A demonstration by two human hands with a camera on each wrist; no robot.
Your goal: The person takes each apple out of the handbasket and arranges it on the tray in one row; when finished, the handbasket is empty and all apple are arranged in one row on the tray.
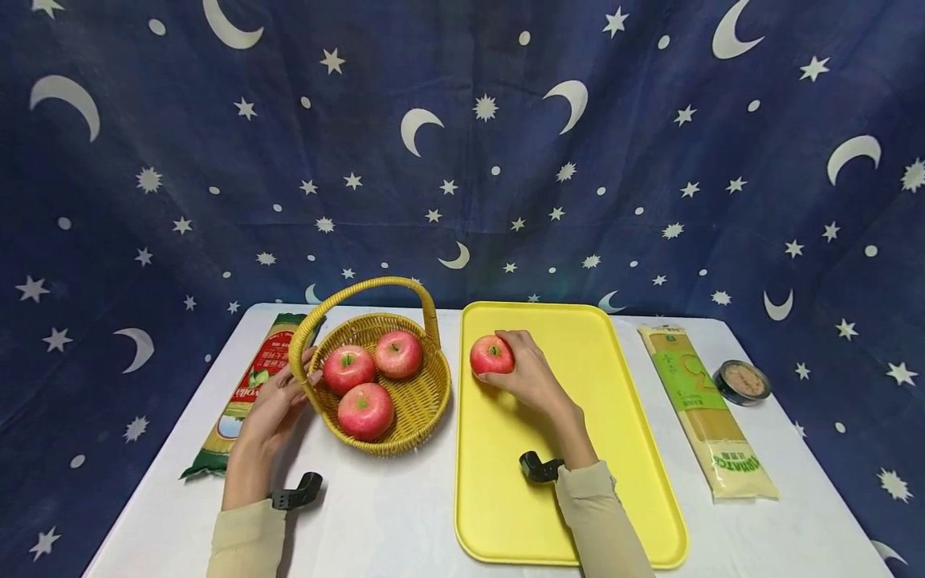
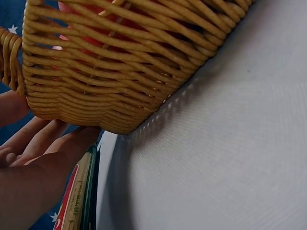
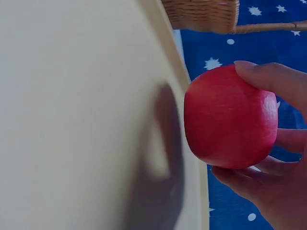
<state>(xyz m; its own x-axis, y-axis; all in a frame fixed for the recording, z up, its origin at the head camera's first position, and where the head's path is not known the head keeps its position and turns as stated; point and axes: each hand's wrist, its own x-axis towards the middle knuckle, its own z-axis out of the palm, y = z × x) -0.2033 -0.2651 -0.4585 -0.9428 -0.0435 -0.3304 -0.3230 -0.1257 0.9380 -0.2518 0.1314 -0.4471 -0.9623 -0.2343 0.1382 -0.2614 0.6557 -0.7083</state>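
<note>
My right hand [image 1: 531,377] grips a red apple [image 1: 492,356] between thumb and fingers, over the far left part of a yellow tray [image 1: 571,498]. In the right wrist view the apple [image 3: 230,117] is raised above the tray surface, which carries a shadow. With my left hand [image 1: 273,405] I hold the near-left rim of a yellow wicker basket [image 1: 415,405] at the foot of its handle. Inside it sit three red apples [image 1: 365,411]. The left wrist view shows the fingers against the woven wall [image 2: 105,81].
Left of the basket, partly behind my left hand, lies a red and green pasta packet [image 1: 231,425]. A noodle packet [image 1: 708,413] with a green label and a round dark container [image 1: 742,381] lie right of the tray. A star-patterned cloth [image 1: 462,201] hangs behind the white table [image 1: 390,514].
</note>
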